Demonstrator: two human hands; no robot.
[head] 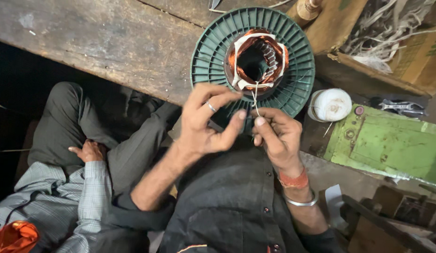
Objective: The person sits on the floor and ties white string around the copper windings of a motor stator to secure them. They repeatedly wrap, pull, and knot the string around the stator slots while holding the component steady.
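A round green finned motor housing point(208, 61) rests at the edge of a worn wooden bench, with copper windings point(241, 49) and white insulating paper in its core. A thin pale thread point(255, 96) runs from the windings down to my hands. My right hand point(276, 136) pinches the thread between thumb and fingers just below the housing. My left hand point(206, 122), wearing a ring, has its fingers curled and its fingertips beside the same thread, touching the right hand's tips.
A white spool of thread point(329, 105) sits right of the housing beside a green metal box point(391, 145). A wooden bench point(100, 37) spans the top left. Another person in grey trousers point(82, 122) sits at my left, hand on knee.
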